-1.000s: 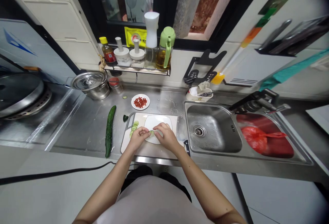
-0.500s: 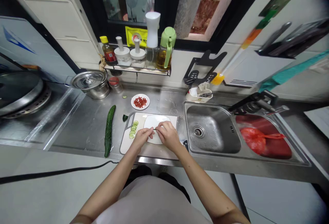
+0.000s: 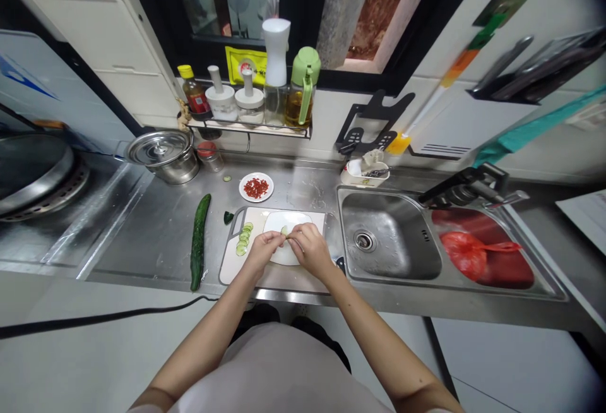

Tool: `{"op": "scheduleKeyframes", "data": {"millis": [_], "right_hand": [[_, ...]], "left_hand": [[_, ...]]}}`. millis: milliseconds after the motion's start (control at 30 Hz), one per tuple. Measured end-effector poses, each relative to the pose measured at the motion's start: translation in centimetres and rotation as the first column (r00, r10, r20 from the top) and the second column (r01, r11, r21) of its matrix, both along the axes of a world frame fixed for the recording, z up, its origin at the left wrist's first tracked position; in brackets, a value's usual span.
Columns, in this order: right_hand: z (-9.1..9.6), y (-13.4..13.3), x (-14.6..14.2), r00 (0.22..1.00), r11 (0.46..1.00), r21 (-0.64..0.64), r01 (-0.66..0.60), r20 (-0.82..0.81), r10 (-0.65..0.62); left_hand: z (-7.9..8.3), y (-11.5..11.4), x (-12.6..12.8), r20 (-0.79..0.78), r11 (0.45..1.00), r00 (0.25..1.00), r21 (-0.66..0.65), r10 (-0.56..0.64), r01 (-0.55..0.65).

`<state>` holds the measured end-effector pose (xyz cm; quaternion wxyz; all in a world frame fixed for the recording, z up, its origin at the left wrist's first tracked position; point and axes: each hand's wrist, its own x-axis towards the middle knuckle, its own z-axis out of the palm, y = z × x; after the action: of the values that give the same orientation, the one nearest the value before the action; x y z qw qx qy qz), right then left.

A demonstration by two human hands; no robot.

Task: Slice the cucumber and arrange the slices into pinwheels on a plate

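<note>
Both hands meet over a white plate (image 3: pixel 280 220) that lies on the cutting board (image 3: pixel 255 274). My left hand (image 3: pixel 263 251) pinches a thin pale-green cucumber slice (image 3: pixel 284 230) from the left. On its other side, my right hand (image 3: pixel 308 250) has its thumb and fingers closed on the same slice. A row of cucumber slices (image 3: pixel 243 238) overlaps along the board's left side. Left of the board lies a whole cucumber (image 3: pixel 201 242), and a dark green cucumber end (image 3: pixel 228 217) sits by the board's handle. Beside my right wrist a black knife handle (image 3: pixel 341 265) shows partly.
Behind the board stands a small plate (image 3: pixel 242 194) of chopped red pieces. A lidded steel pot (image 3: pixel 176 165) is at the back left. The sink (image 3: pixel 392 236) lies to the right, with a red bag (image 3: pixel 464 256) in its second basin. Bottles and jars line a shelf (image 3: pixel 255 127) above.
The slice between my fingers has turned, from a thin dark edge to a visible pale face. My hands stay in nearly the same place. The view has shifted slightly.
</note>
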<state>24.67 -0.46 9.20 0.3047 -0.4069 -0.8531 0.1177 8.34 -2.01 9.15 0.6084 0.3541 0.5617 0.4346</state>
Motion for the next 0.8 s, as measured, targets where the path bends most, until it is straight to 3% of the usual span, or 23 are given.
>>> {"op": "scheduleKeyframes", "data": {"millis": [300,800], "right_hand": [[-0.1,0.2,-0.3,0.994,0.995,-0.099,0.029,-0.101,-0.039],[0.1,0.8,-0.3,0.99,0.972,-0.233,0.035,-0.126,-0.066]], "left_hand": [[-0.5,0.4,0.4,0.009,0.992,0.998,0.108,0.066,-0.067],[-1.9,0.8,0.3,-0.067,0.983,0.997,0.179,0.048,-0.035]]}}
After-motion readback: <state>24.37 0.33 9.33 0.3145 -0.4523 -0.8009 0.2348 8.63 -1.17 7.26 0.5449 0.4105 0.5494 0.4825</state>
